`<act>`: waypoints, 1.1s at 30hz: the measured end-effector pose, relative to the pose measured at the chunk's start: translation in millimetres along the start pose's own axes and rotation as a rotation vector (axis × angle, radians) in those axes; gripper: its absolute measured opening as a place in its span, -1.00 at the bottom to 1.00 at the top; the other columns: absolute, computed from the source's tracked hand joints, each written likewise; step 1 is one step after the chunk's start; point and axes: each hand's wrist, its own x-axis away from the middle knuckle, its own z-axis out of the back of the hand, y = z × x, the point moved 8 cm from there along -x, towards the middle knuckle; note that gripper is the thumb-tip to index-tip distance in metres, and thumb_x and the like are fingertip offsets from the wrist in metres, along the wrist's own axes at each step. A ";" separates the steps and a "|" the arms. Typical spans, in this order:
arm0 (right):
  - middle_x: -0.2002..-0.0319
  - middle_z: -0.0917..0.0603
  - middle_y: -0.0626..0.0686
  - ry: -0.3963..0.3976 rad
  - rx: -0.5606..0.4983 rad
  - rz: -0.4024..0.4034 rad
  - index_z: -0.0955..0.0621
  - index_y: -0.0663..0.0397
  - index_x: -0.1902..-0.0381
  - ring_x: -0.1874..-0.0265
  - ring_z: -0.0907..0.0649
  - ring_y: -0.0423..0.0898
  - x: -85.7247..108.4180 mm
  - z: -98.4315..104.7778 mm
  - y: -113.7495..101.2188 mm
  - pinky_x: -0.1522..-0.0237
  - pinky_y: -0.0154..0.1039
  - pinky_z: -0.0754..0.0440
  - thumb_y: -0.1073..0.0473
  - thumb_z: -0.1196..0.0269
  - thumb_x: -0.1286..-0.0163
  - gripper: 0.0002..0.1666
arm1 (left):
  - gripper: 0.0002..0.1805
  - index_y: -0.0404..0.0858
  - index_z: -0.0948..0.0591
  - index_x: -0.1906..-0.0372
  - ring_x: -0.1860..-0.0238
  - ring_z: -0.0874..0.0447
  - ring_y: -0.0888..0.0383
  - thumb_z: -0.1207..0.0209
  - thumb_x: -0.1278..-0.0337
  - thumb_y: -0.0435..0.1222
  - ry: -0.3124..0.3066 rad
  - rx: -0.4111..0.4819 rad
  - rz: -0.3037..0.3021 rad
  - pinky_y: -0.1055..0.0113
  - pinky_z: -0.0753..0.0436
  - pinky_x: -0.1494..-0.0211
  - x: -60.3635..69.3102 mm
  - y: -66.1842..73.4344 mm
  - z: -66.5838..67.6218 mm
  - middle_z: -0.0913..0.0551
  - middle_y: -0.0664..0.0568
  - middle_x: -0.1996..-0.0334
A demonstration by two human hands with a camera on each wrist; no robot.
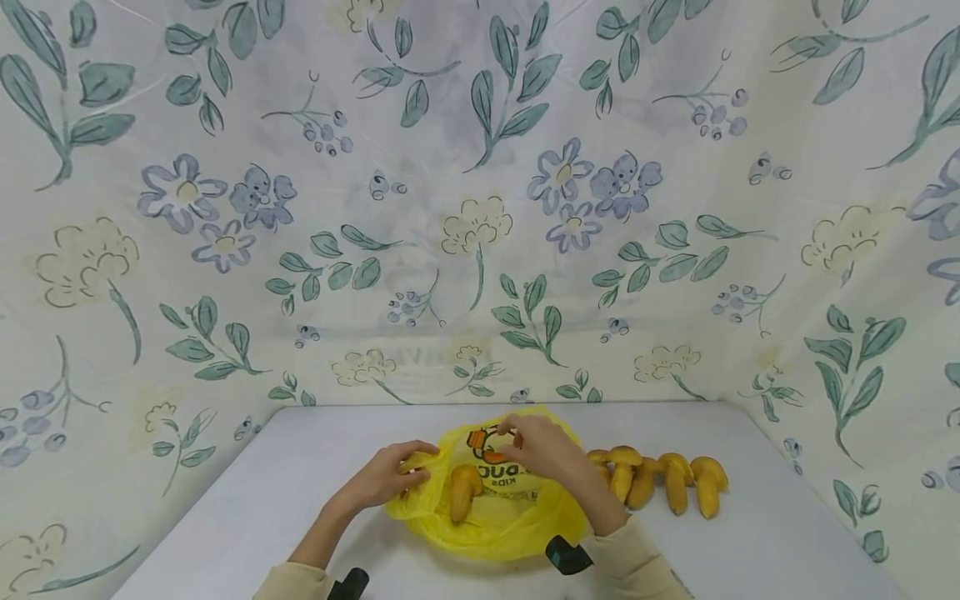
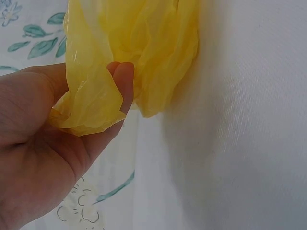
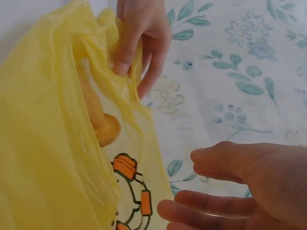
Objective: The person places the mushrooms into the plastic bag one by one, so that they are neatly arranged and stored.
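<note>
A crumpled yellow plastic bag (image 1: 487, 533) with an orange-and-black cartoon print lies on the table. One tan mushroom (image 1: 465, 492) rests in its mouth, stem toward me; in the right wrist view the same mushroom (image 3: 106, 128) shows partly behind the yellow film. At the bag's left side, my left hand (image 1: 390, 477) grips the rim, with a fold of film between thumb and fingers (image 2: 125, 79). My right hand (image 1: 536, 446) hovers over the far right part of the bag, holding nothing; its thumb and fingers (image 3: 206, 206) are apart and loosely bent.
Several more tan mushrooms (image 1: 707, 487) lie in a row just right of the bag, some partly hidden by my right forearm. The white table (image 1: 780, 533) ends at the back against a floral cloth (image 1: 480, 275).
</note>
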 end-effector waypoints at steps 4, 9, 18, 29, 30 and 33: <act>0.28 -0.69 0.06 0.023 0.004 -0.002 -0.62 0.04 -0.02 0.47 -0.55 -0.17 8.3 8.4 1.9 0.45 -0.32 -0.53 0.16 -0.21 -0.40 -0.74 | -0.64 -0.25 -0.59 -0.15 -0.27 -0.46 -0.26 -0.22 -0.26 -0.31 0.000 0.004 -0.004 -0.29 -0.40 -0.31 1.1 -0.1 -0.2 -0.58 -0.23 -0.21; 0.26 -0.71 0.04 0.051 0.025 0.001 -0.62 0.02 0.01 0.36 -0.59 -0.15 17.8 15.0 6.7 0.37 -0.28 -0.57 0.16 -0.24 -0.39 -0.76 | -0.64 -0.25 -0.59 -0.15 -0.25 -0.48 -0.23 -0.22 -0.26 -0.30 -0.001 0.000 -0.004 -0.27 -0.43 -0.29 1.4 -0.4 -0.2 -0.58 -0.23 -0.21; 0.26 -0.70 0.04 0.082 0.069 -0.022 -0.60 0.01 -0.01 0.37 -0.58 -0.14 30.4 26.5 21.5 0.35 -0.27 -0.57 0.12 -0.28 -0.37 -0.72 | -0.64 -0.25 -0.58 -0.15 -0.23 -0.49 -0.19 -0.21 -0.27 -0.30 -0.005 0.005 -0.007 -0.23 -0.47 -0.28 2.4 0.0 0.1 -0.57 -0.23 -0.21; 0.27 -0.69 0.01 0.081 0.042 -0.088 -0.61 -0.02 -0.01 0.39 -0.57 -0.16 36.8 35.4 42.5 0.35 -0.29 -0.58 0.13 -0.29 -0.36 -0.73 | -0.64 -0.25 -0.59 -0.15 -0.26 -0.47 -0.23 -0.21 -0.27 -0.31 0.000 0.006 0.002 -0.27 -0.43 -0.29 3.4 0.9 -0.1 -0.57 -0.23 -0.22; 0.27 -0.69 0.01 0.078 0.036 -0.100 -0.61 -0.03 -0.02 0.39 -0.56 -0.16 37.6 36.5 44.3 0.34 -0.29 -0.59 0.13 -0.29 -0.36 -0.72 | -0.64 -0.25 -0.58 -0.15 -0.26 -0.47 -0.24 -0.21 -0.27 -0.31 0.001 0.005 0.001 -0.28 -0.42 -0.30 3.1 1.0 -0.1 -0.57 -0.23 -0.22; 0.25 -0.67 0.00 0.068 0.019 -0.139 -0.60 -0.02 -0.05 0.40 -0.55 -0.16 41.2 40.0 50.2 0.32 -0.30 -0.59 0.12 -0.28 -0.37 -0.69 | -0.64 -0.25 -0.58 -0.15 -0.27 -0.47 -0.24 -0.21 -0.28 -0.31 0.003 0.004 -0.004 -0.27 -0.43 -0.30 2.3 1.2 0.0 -0.56 -0.23 -0.22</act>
